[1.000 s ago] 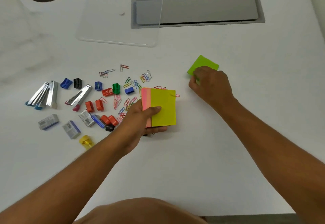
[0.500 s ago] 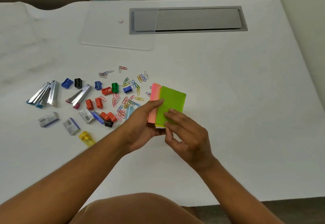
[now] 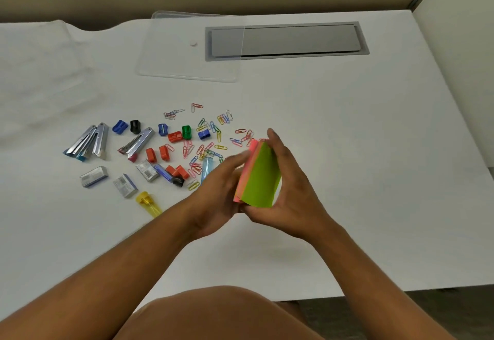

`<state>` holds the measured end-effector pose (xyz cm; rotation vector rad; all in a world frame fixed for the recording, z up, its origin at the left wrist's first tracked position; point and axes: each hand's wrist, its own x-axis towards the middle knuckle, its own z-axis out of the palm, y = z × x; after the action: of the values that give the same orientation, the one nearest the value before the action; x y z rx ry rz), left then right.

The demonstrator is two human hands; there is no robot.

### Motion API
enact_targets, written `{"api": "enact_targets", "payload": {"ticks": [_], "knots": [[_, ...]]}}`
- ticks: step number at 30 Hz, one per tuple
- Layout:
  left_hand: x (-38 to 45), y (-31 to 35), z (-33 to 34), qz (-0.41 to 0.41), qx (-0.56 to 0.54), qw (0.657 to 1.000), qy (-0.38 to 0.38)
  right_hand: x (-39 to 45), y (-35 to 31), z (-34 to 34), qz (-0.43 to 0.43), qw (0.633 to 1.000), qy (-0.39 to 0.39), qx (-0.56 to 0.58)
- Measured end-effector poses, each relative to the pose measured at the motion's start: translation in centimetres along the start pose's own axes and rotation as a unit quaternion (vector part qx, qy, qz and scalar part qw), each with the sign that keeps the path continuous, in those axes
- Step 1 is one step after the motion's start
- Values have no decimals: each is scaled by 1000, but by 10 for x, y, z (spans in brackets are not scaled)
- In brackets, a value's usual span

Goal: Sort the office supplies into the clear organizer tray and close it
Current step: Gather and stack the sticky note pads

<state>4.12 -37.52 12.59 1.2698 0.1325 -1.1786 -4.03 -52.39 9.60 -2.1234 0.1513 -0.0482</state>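
Green-topped sticky notes [image 3: 260, 176]: stack with pink edge, tilted, lifted above the white table [image 3: 347, 152] — between both hands.
Left hand [image 3: 219, 190]: fingers wrapped round the stack's left edge, blurred.
Right hand [image 3: 291, 187]: cups the right edge, fingers extended along it.
Paper clips [image 3: 211, 136]: scattered left of the hands, among sharpeners [image 3: 175, 136] and staplers [image 3: 88, 143].
Clear lid [image 3: 191, 45]: flat at the far edge.
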Motion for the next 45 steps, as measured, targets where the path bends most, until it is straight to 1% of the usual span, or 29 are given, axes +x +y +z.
{"api": "enact_targets", "payload": {"ticks": [2,5,9,12,14,16,19,23,25,28,31,33,36,38,41,43,45], "knots": [[-7,4,-3,-5,12,1000,-19,-5,-6,5,-3,999,-8,39],[-11,2,-5,10,51,999,-7,-10,-15,15,16,992,-57,114],[-20,0,-7,17,47,998,29,-8,-19,25,16,989,-67,128],[-26,-1,-8,17,60,998,25,-10,-21,30,9,986,-79,145],[-29,-2,-11,31,67,997,26,-9,-23,34,0,986,-88,143],[-32,-3,-15,36,47,998,19,-5,-27,40,-2,989,-81,127],[-41,-2,-26,37,15,999,-21,0,-35,51,-17,993,-57,106],[-51,4,-40,29,50,998,-39,4,-47,60,-53,993,-65,86],[-54,4,-50,30,33,998,-36,9,-53,65,-60,992,-77,78],[-62,5,-79,31,9,998,-59,18,-68,82,-59,993,-87,46],[-74,11,-113,7,23,993,-115,24,-88,101,-56,995,-88,10],[-84,16,-136,19,33,990,-135,28,-109,120,-55,995,-89,4],[-104,23,-176,33,25,992,-115,41,-144,157,-61,994,-86,-8],[-118,27,-209,35,9,992,-122,53,-163,184,-85,993,-79,-16],[-140,34,-257,33,13,990,-135,70,-189,225,-115,990,-77,-23],[-152,38,-285,40,5,990,-136,80,-207,250,-128,987,-92,-20],[-162,40,-311,45,-23,990,-135,92,-225,272,-127,984,-127,-13]]}}
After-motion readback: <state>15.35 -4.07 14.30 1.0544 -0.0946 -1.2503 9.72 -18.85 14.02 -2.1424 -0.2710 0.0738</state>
